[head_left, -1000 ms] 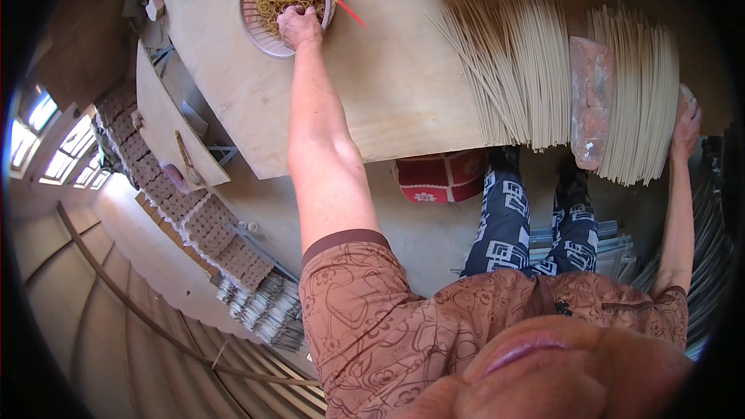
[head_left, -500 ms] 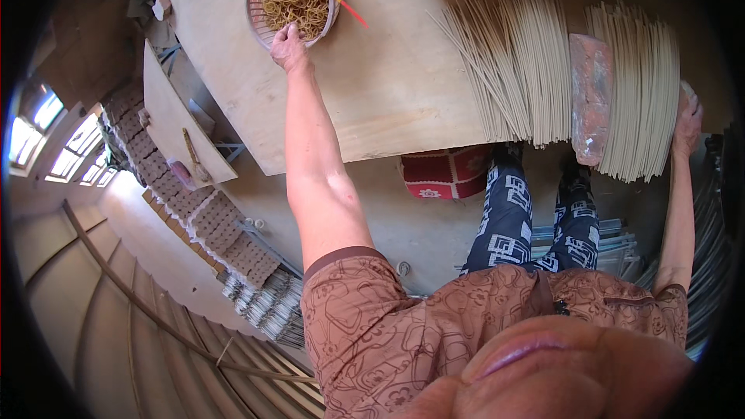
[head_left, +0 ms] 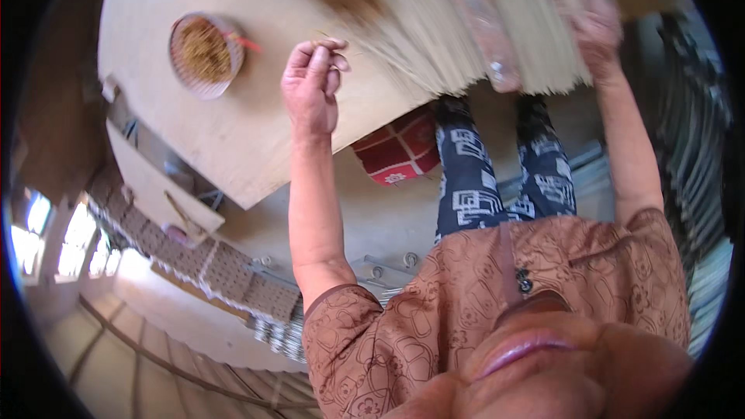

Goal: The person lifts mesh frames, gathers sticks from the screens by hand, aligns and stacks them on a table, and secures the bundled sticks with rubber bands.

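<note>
We hold our left hand point(head_left: 312, 85) above the pale wooden board point(head_left: 194, 140), fingers curled together and pinched on a few thin strands point(head_left: 330, 36) at the fingertips; the pinch is nearly closed. Well off to the left of that grip sits the round basket point(head_left: 206, 54) of brownish strands, with a red stick at its rim. Just right of the pinch the rows of pale thin sticks point(head_left: 419, 31) spread over the board. Our right hand point(head_left: 594, 12) rests on those sticks at their far right, blurred, so we cannot tell how far it is closed. A clear plastic packet point(head_left: 485, 27) lies on the sticks between our hands.
</note>
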The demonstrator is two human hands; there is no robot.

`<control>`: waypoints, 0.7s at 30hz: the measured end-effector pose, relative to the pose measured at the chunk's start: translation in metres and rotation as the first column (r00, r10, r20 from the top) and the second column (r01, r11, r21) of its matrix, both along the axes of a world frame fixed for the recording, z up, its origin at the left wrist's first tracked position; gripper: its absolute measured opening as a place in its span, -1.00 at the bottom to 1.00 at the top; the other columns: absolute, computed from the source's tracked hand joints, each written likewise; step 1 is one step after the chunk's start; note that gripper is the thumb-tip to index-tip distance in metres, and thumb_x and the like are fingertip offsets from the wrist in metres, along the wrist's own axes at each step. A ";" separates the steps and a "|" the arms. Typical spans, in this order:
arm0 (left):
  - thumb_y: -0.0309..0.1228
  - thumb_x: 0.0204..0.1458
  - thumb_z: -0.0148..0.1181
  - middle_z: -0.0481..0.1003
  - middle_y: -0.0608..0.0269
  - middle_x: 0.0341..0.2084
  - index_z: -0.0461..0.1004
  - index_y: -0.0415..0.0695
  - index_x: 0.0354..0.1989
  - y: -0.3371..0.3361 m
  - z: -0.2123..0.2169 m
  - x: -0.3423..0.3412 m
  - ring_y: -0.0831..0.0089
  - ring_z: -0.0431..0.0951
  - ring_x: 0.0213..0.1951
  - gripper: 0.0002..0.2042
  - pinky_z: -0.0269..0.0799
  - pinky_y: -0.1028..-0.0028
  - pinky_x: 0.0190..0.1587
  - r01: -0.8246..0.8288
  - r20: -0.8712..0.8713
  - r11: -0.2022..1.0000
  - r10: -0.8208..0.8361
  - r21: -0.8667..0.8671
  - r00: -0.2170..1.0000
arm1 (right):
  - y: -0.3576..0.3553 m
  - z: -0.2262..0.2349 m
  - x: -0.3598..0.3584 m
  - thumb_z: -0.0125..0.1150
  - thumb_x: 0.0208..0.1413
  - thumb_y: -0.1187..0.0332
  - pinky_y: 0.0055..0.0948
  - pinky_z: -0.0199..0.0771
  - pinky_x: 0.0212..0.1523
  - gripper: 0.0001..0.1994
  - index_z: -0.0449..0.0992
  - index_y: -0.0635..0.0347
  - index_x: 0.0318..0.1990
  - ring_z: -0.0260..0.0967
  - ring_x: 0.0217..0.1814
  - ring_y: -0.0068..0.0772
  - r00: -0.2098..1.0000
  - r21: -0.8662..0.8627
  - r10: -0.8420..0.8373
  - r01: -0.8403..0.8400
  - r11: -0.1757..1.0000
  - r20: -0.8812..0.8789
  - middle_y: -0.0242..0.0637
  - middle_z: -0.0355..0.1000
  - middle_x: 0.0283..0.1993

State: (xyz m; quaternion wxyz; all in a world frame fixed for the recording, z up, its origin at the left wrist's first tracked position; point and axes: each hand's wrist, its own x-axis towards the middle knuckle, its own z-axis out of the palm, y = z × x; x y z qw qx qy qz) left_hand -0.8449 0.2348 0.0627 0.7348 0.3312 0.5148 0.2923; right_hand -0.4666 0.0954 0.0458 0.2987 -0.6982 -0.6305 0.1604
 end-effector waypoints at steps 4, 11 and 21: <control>-0.52 0.22 0.06 0.54 0.02 -0.25 0.45 -0.25 -0.20 -0.064 0.011 0.071 0.59 0.47 -0.46 -0.92 0.12 0.76 -0.60 0.224 0.208 0.960 -0.187 -0.170 0.960 | 0.017 0.020 -0.075 0.28 0.11 0.22 -0.41 0.30 0.19 -0.51 0.41 0.28 0.15 0.35 0.16 -0.33 0.562 -0.466 -0.243 -0.295 0.834 -0.791 -0.16 0.42 0.12; -0.43 0.23 0.08 0.42 0.27 -0.49 0.40 -0.23 -0.22 -0.125 -0.010 0.140 0.68 0.27 -0.59 -0.88 0.02 0.73 -0.62 0.344 0.394 0.856 -0.184 -0.385 0.900 | -0.054 -0.005 -0.043 0.22 0.17 0.35 -0.65 0.39 -0.31 -0.86 0.55 0.23 -0.22 0.40 -0.32 -0.64 0.136 -0.446 -0.427 -0.370 0.815 -0.894 -0.38 0.54 -0.32; -0.43 0.01 0.32 0.28 0.54 -0.60 0.47 -0.12 -0.30 -0.197 -0.025 0.137 0.74 0.16 -0.61 -0.85 0.04 0.72 -0.59 0.449 0.346 0.750 -0.307 -0.485 0.886 | -0.140 -0.016 0.002 0.28 0.10 0.26 -0.68 0.08 -0.57 -0.73 0.34 0.07 -0.53 0.10 -0.57 -0.77 0.538 -0.591 -0.455 -0.104 0.800 -0.710 -0.59 0.21 -0.59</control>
